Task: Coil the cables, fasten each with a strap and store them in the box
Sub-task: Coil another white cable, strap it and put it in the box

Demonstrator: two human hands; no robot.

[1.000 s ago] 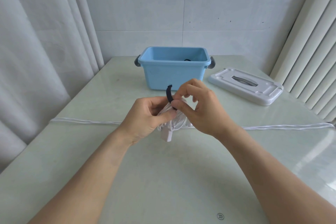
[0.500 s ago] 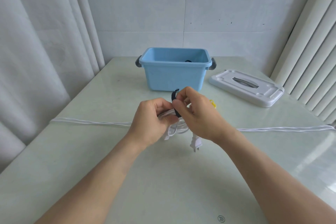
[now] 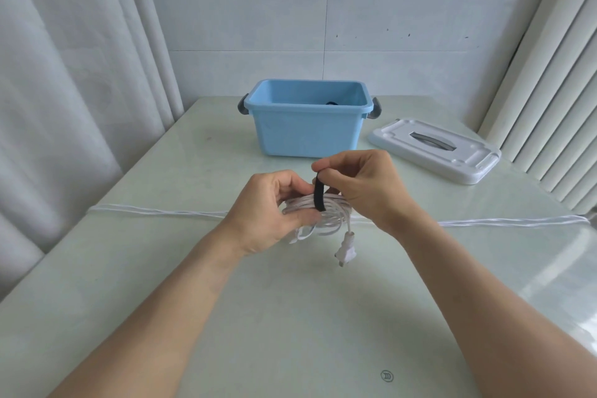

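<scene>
Ok so the step here is strapping the coil. Left hand (image 3: 268,216) grips the white cable coil (image 3: 326,212) w/ thumb and fingers pinched around the bundle, held up just above the table (image 3: 290,317), plug (image 3: 345,250) dangling off the bottom. Right hand (image 3: 361,184) pinches the top end of the black strap (image 3: 319,195) btwn thumb and fingertip, pulling it up. The strap runs down over the front of the coil; can't tell how far it goes round the back.

Imo doing this bit well means:
- keep the left pinch right next to the strap so the loops don't fan out
- pull the strap snug before closing it, otherwise the loops slide out later
- wrap the free end back onto itself flat, no twist. It looks like a hook-and-loop type, but I can't confirm that
- tuck the plug tail in close or it'll snag going into the box

The blue box (image 3: 307,129) sits open just behind the hands, something dark inside but too small to make out. Its white lid (image 3: 436,149) lies off to the right. Another white cable (image 3: 155,212) is stretched straight across the table behind the hands, not coiled yet, so prob that one's next.
</scene>
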